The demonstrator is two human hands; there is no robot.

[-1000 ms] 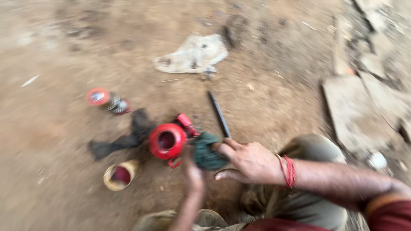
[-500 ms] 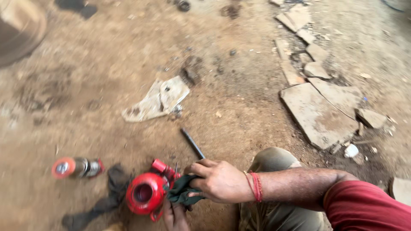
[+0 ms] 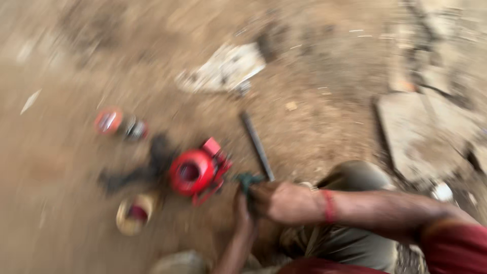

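Observation:
The head view is motion-blurred. A red round valve-like part (image 3: 195, 171) lies on the dirt ground. Just right of it, my right hand (image 3: 281, 202) and my left hand (image 3: 242, 210) meet around a small dark green piece (image 3: 248, 180). Both hands seem closed on that piece, but the blur hides the fingers. A red band circles my right wrist. A dark straight rod (image 3: 256, 144) lies on the ground just beyond my hands.
A dark rag (image 3: 144, 167) lies left of the red part. A small red-capped can (image 3: 119, 124) lies further left, and a yellowish open tin (image 3: 133, 213) sits near the front. A crumpled pale sheet (image 3: 223, 68) lies beyond; flat stones (image 3: 421, 132) are on the right.
The view has swung and blurred. My hands stay together at the green piece beside the red part, now drawn a little closer to my knee.

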